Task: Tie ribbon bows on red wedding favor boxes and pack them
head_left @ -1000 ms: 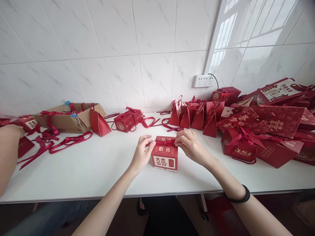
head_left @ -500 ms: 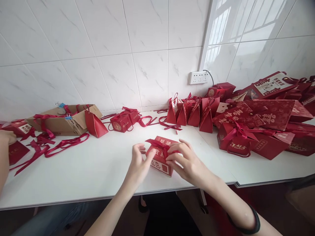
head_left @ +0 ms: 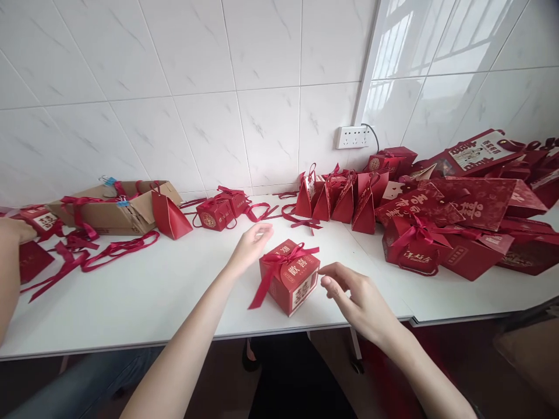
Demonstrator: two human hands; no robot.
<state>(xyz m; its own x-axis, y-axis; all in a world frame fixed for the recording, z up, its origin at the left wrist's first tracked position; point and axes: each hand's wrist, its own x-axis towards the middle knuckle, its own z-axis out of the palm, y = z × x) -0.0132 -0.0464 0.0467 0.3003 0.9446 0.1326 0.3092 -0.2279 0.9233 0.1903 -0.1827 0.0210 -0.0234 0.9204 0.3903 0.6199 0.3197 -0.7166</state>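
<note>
A red gift box [head_left: 283, 289] with gold characters stands on the white table [head_left: 174, 302] in front of me. Tied over its lid is a dark red ribbon [head_left: 279, 262] in a bow, one tail hanging down the left side. My left hand [head_left: 252, 247] hovers behind and left of the box, fingers extended and holding nothing. At the box's right side is my right hand [head_left: 349, 294], its fingers apart and bent, the tips close to the box edge; whether they touch it I cannot tell.
An open cardboard box [head_left: 113, 218] holding ribbons stands left, beside loose ribbons [head_left: 122, 250] and a red triangular box [head_left: 170, 215]. Two small red boxes [head_left: 216, 214] sit near the wall. Several red boxes [head_left: 471, 203] pile up right. Another person's arm [head_left: 11, 250] reaches in at far left.
Both hands have come off the ribbon: the left moved up and back, the right moved outward to the right. The box has turned, and its bow now shows.
</note>
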